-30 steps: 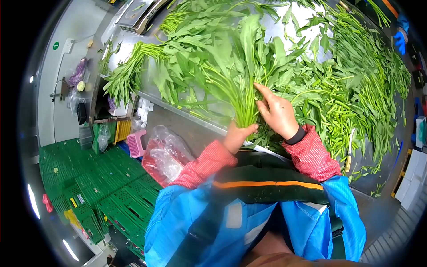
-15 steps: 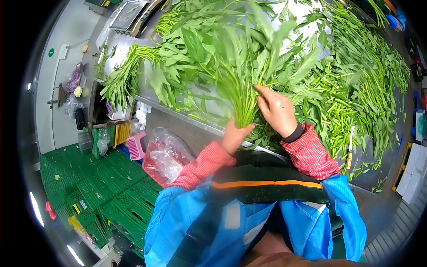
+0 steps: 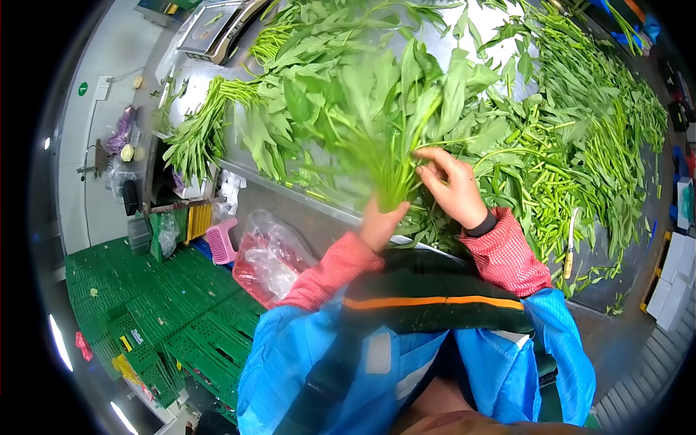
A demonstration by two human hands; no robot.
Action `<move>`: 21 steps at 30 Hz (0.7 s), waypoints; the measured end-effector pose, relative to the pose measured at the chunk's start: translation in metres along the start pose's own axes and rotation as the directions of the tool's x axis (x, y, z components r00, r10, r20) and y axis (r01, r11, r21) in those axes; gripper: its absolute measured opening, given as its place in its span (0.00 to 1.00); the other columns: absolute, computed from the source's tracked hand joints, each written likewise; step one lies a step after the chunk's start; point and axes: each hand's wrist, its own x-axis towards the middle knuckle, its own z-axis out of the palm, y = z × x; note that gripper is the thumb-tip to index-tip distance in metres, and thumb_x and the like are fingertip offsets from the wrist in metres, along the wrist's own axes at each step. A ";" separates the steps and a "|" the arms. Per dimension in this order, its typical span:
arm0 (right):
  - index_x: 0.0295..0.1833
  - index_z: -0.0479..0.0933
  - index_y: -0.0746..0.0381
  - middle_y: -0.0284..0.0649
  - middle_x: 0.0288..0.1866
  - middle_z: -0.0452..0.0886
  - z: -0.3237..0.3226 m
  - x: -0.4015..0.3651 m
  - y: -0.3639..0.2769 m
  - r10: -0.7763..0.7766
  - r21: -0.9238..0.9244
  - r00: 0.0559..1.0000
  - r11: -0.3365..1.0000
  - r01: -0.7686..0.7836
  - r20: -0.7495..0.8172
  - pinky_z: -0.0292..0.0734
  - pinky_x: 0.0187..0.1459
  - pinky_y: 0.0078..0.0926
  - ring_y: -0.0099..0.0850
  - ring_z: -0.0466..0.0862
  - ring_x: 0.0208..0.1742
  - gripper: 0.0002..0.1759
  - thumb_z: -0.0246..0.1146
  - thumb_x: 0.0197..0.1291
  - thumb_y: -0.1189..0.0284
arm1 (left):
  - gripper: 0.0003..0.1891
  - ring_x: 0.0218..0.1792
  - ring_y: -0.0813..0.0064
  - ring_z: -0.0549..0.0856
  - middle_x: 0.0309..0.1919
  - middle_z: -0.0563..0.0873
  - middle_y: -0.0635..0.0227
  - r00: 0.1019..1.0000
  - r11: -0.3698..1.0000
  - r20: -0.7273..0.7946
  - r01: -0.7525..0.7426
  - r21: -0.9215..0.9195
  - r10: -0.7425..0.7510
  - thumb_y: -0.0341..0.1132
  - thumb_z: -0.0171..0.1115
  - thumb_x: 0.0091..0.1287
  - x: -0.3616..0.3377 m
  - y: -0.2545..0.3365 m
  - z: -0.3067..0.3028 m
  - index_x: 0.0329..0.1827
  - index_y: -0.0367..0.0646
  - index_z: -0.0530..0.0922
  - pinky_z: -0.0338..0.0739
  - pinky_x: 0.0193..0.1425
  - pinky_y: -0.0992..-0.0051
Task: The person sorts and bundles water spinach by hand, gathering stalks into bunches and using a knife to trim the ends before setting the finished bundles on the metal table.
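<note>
My left hand [image 3: 382, 223] is closed around the cut ends of a bunch of water spinach [image 3: 395, 156]. The stems stand up from the fist and the leaves fan out above it, partly smeared by motion. At the right side of this bunch is my right hand [image 3: 455, 190], its thumb and fingertips pinched together against the outer stems. More water spinach [image 3: 580, 130] lies in a heap on the metal table, to the right of both hands. A sorted bunch [image 3: 210, 127] rests at the table's left edge.
A knife with a wooden handle [image 3: 569, 261] lies among cut stems at the right. Scales [image 3: 217, 29] stand at the back left. Below left are green plastic crates [image 3: 152, 290], a pink stool [image 3: 221, 241] and a red basket [image 3: 254, 272] with clear plastic bags.
The bunch has shifted and tilted a little to the left in my left hand. My right hand has dropped slightly, and its fingers have curled in from a more stretched position.
</note>
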 end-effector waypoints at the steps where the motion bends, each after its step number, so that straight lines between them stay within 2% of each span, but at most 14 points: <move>1: 0.50 0.80 0.63 0.35 0.29 0.81 -0.005 -0.001 0.001 -0.009 0.080 0.999 0.997 0.006 0.036 0.73 0.31 0.20 0.22 0.76 0.26 0.12 0.63 0.60 0.77 | 0.16 0.36 0.76 0.84 0.39 0.84 0.68 0.998 0.996 -0.026 -0.049 0.072 0.051 0.25 0.66 0.61 0.005 -0.007 -0.006 0.52 0.39 0.76 0.80 0.40 0.75; 2: 0.48 0.81 0.65 0.34 0.30 0.82 -0.008 0.000 0.002 -0.070 0.111 0.997 0.991 0.072 -0.015 0.73 0.33 0.19 0.19 0.76 0.27 0.10 0.63 0.61 0.77 | 0.15 0.37 0.72 0.85 0.40 0.85 0.68 0.988 0.949 -0.068 -0.117 0.293 0.142 0.31 0.67 0.63 0.009 -0.013 -0.017 0.52 0.39 0.77 0.80 0.41 0.70; 3: 0.46 0.81 0.66 0.35 0.33 0.84 -0.017 -0.001 0.003 -0.056 0.077 0.998 0.995 0.059 -0.040 0.73 0.35 0.18 0.19 0.78 0.31 0.09 0.63 0.61 0.77 | 0.16 0.38 0.71 0.85 0.40 0.85 0.68 0.969 0.878 -0.085 -0.170 0.448 0.231 0.31 0.66 0.63 0.010 -0.010 -0.026 0.53 0.39 0.77 0.80 0.42 0.70; 5: 0.46 0.82 0.63 0.35 0.35 0.85 -0.023 0.003 0.023 0.036 0.329 0.988 0.944 0.014 -0.147 0.75 0.36 0.20 0.20 0.80 0.33 0.08 0.62 0.62 0.76 | 0.18 0.39 0.70 0.84 0.41 0.85 0.67 0.914 0.749 -0.094 -0.261 0.608 0.395 0.32 0.65 0.63 0.017 0.000 -0.047 0.55 0.40 0.76 0.79 0.44 0.69; 6: 0.46 0.81 0.64 0.32 0.35 0.84 -0.038 0.002 0.030 0.161 0.235 0.983 0.963 -0.135 -0.094 0.75 0.38 0.18 0.18 0.79 0.35 0.08 0.62 0.63 0.75 | 0.19 0.40 0.70 0.84 0.42 0.84 0.67 0.881 0.701 -0.087 -0.306 0.645 0.465 0.33 0.65 0.63 0.020 0.008 -0.057 0.57 0.40 0.75 0.79 0.44 0.69; 7: 0.47 0.80 0.65 0.31 0.35 0.83 -0.037 0.009 0.040 0.059 0.269 0.974 0.963 0.003 -0.221 0.73 0.39 0.16 0.17 0.77 0.34 0.08 0.62 0.64 0.75 | 0.20 0.41 0.69 0.84 0.42 0.84 0.67 0.846 0.659 -0.083 -0.344 0.669 0.526 0.33 0.64 0.63 0.022 0.017 -0.065 0.58 0.40 0.75 0.78 0.45 0.69; 9: 0.48 0.80 0.65 0.29 0.36 0.82 -0.054 0.006 0.040 0.165 0.350 0.974 0.931 -0.101 -0.158 0.73 0.40 0.15 0.15 0.76 0.35 0.08 0.61 0.65 0.75 | 0.22 0.42 0.68 0.83 0.43 0.84 0.66 0.779 0.579 -0.067 -0.403 0.708 0.624 0.34 0.64 0.63 0.025 0.035 -0.081 0.60 0.41 0.74 0.77 0.46 0.68; 11: 0.47 0.79 0.66 0.28 0.37 0.82 -0.061 0.006 0.034 0.063 0.278 0.980 0.961 -0.008 -0.191 0.72 0.41 0.14 0.15 0.76 0.36 0.08 0.61 0.66 0.75 | 0.24 0.44 0.67 0.83 0.44 0.83 0.65 0.713 0.497 -0.052 -0.434 0.751 0.700 0.35 0.63 0.63 0.027 0.050 -0.094 0.62 0.41 0.73 0.76 0.48 0.68; 14: 0.47 0.79 0.66 0.28 0.35 0.81 -0.066 0.004 0.026 0.068 0.282 0.981 0.959 -0.014 -0.183 0.71 0.39 0.14 0.14 0.75 0.34 0.08 0.61 0.66 0.75 | 0.26 0.46 0.65 0.82 0.45 0.83 0.65 0.674 0.444 -0.065 -0.408 0.798 0.736 0.36 0.61 0.63 0.029 0.047 -0.120 0.65 0.42 0.71 0.75 0.50 0.67; 15: 0.47 0.79 0.66 0.28 0.35 0.81 -0.069 0.003 0.024 0.085 0.273 0.982 0.961 -0.035 -0.170 0.71 0.38 0.14 0.14 0.74 0.34 0.08 0.61 0.66 0.75 | 0.28 0.45 0.62 0.82 0.44 0.82 0.62 0.626 0.330 -0.093 -0.274 0.904 0.774 0.36 0.63 0.61 0.030 0.043 -0.121 0.66 0.41 0.71 0.74 0.51 0.65; 16: 0.47 0.79 0.66 0.28 0.34 0.80 -0.070 0.002 0.023 0.102 0.264 0.982 0.963 -0.058 -0.158 0.71 0.38 0.14 0.14 0.74 0.33 0.08 0.61 0.66 0.75 | 0.29 0.46 0.59 0.81 0.45 0.82 0.61 0.589 0.309 -0.084 -0.294 0.905 0.804 0.37 0.63 0.60 0.029 0.038 -0.123 0.66 0.41 0.70 0.73 0.53 0.64; 18: 0.47 0.79 0.66 0.28 0.33 0.80 -0.069 0.001 0.028 0.043 0.233 0.981 0.972 0.003 -0.191 0.70 0.36 0.14 0.14 0.73 0.32 0.08 0.61 0.66 0.75 | 0.31 0.47 0.55 0.80 0.46 0.82 0.58 0.513 0.263 -0.060 -0.332 0.906 0.856 0.38 0.64 0.59 0.023 0.039 -0.122 0.66 0.41 0.70 0.72 0.55 0.63; 21: 0.46 0.80 0.66 0.27 0.30 0.78 -0.069 -0.001 0.031 0.013 0.234 0.975 0.971 0.041 -0.224 0.68 0.33 0.14 0.14 0.71 0.30 0.07 0.61 0.65 0.75 | 0.31 0.48 0.53 0.80 0.47 0.81 0.55 0.480 0.321 -0.118 -0.367 0.873 0.869 0.38 0.64 0.59 0.019 0.039 -0.112 0.66 0.39 0.69 0.72 0.55 0.62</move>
